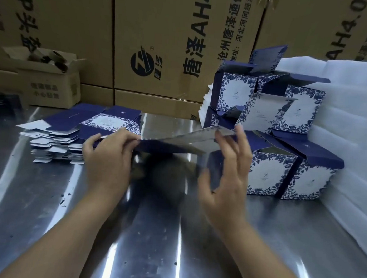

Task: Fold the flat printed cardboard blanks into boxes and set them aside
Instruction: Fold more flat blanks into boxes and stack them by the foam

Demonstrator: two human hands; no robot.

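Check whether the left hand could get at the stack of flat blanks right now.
Probably yes: the stack of flat blanks lies just beside the left hand with nothing between, though that hand is pinching the blank.

One held blank (178,144), one stack of flat blanks (97,121), roughly seven folded boxes (269,175), one open carton (51,86).

A blurred navy blank (178,141) spans nearly flat between your fingers (132,139); the stack of flat blanks (70,135) lies left of them, the folded floral boxes (284,176) right.
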